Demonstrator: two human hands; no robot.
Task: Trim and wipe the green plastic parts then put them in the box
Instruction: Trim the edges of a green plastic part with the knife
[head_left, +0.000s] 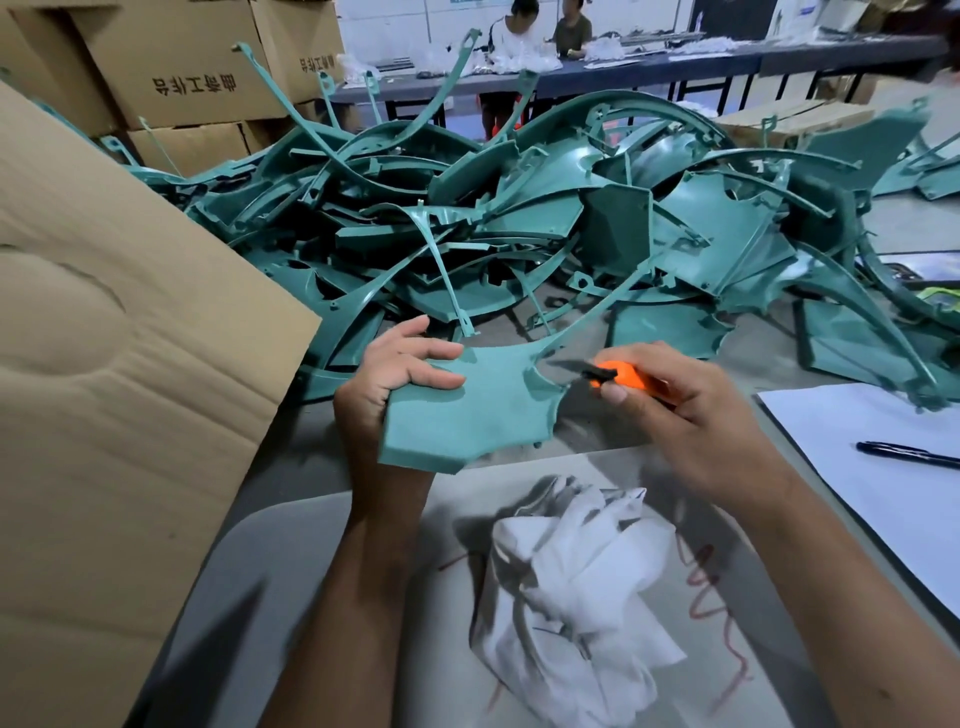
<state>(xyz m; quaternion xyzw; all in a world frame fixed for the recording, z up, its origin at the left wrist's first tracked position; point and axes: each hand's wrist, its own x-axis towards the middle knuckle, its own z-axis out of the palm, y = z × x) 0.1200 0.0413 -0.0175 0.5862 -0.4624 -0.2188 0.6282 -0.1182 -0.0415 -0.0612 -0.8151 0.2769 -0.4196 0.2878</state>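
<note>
Left hand (400, 374) grips the green plastic part (467, 410) by its near-left edge, fingers curled over the top face, holding it above the white cloth (566, 587). Right hand (675, 410) pinches an orange trimming knife (618, 375), blade at the part's right edge. Part judged light, thin, stiff; its slender arms look fragile, so grip the broad panel.
</note>
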